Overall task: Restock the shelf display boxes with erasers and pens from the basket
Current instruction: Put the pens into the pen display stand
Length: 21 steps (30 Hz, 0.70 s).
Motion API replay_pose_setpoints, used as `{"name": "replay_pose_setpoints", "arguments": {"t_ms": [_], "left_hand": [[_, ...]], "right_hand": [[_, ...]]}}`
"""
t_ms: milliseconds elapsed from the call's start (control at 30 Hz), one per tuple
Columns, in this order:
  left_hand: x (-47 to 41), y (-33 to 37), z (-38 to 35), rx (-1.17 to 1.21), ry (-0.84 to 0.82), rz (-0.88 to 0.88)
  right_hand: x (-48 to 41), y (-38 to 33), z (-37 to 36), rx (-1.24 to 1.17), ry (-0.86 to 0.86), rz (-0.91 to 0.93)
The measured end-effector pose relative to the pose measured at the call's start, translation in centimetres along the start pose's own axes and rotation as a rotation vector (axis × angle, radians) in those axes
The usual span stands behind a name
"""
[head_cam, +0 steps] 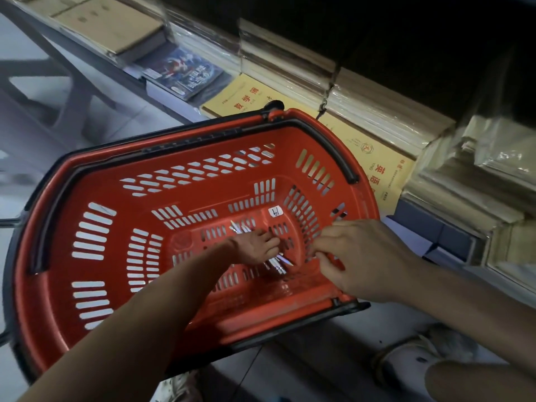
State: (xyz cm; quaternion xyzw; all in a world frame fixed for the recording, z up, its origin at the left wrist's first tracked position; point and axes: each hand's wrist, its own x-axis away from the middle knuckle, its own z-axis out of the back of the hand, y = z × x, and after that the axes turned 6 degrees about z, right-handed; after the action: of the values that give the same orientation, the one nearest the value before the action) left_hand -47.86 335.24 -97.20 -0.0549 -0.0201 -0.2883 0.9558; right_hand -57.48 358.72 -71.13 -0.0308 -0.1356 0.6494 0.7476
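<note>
Pens (278,261): a bundle low in the basket, near its right end.
Left hand (256,248): fingers curled round the pens.
Right hand (359,256): at the basket's right wall, fingers curled; what they pinch, if anything, I cannot tell.
Basket (95,181): red, slotted, just beside the shelf.
Shelf (185,111): carries yellow exercise books (240,97).

Open basket (203,152) mouth above — shelf stacks (377,111) crowd its right.

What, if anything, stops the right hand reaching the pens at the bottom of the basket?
Probably nothing, so yes. The right hand sits at the rim of the open basket, close above the pens; only the left hand, gripping them, crowds the spot.
</note>
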Motion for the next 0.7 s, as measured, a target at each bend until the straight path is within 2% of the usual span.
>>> {"name": "replay_pose_setpoints", "arguments": {"t_ms": [133, 333, 400, 467, 567, 633, 700], "left_hand": [[0.6, -0.2, 2.0, 0.156, -0.105, 0.142], [1.6, -2.4, 11.3, 0.35, -0.189, 0.582], [1.6, -3.2, 15.4, 0.46, -0.147, 0.695], [1.6, -3.6, 20.1, 0.599, 0.009, 0.793], [0.3, -2.9, 28.2, 0.835, 0.262, 0.928], [-1.2, -1.5, 33.6, 1.108, 0.428, 1.015], [-3.1, -0.2, 38.5, 1.342, 0.57, 1.07]], "right_hand": [[0.0, -0.2, 0.1, 0.012, 0.014, 0.005], [0.4, -0.4, 0.7, 0.024, -0.025, 0.004], [0.5, -0.4, 0.8, 0.006, -0.002, 0.014], [0.4, -0.3, 0.7, -0.07, 0.055, 0.0], [0.2, -0.4, 1.5, -0.395, 0.248, -0.159], [0.6, -1.2, 3.8, -0.763, 0.39, -0.313], [1.5, -2.4, 6.9, -1.232, 0.487, -0.475]]}}
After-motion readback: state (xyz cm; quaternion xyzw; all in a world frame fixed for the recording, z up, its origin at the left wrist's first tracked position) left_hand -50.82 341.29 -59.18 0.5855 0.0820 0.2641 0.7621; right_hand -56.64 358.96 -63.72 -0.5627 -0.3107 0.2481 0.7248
